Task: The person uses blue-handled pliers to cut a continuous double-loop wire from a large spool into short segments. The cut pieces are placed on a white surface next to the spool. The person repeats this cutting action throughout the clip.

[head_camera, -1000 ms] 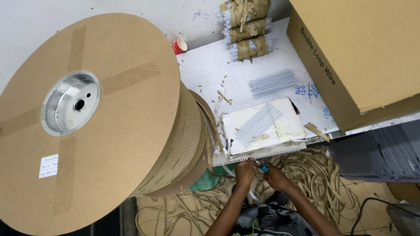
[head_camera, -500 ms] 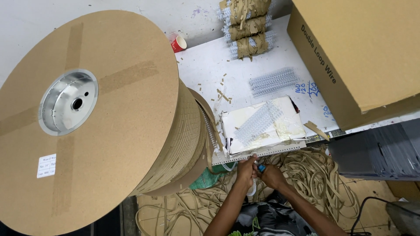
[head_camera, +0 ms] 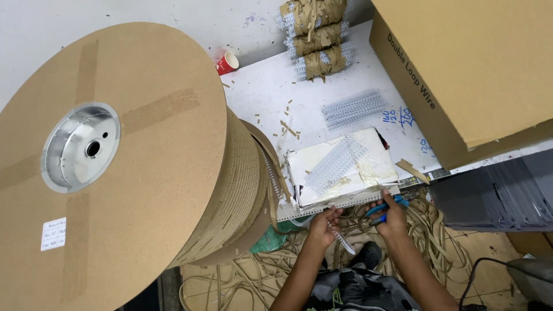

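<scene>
My left hand (head_camera: 322,222) holds a short white wire-loop strip (head_camera: 344,242) just below the table's front edge. My right hand (head_camera: 391,216) grips blue-handled cutters (head_camera: 385,208) a little to the right, close to the edge. A long strip of white double-loop wire (head_camera: 340,203) runs along that edge from the big cardboard spool (head_camera: 115,161). Above it lies a worn white board (head_camera: 345,167) with cut wire pieces (head_camera: 336,163) on it.
A large cardboard box (head_camera: 478,63) fills the upper right. Paper-wrapped wire bundles (head_camera: 314,37) and a red cup (head_camera: 228,61) sit at the back of the white table (head_camera: 271,92). Brown paper strips (head_camera: 426,230) litter the floor. Dark sheets (head_camera: 495,196) lie stacked at right.
My hands were together at the edge; now the right hand has moved right with the cutters and the left hand has dropped slightly with a cut strip.
</scene>
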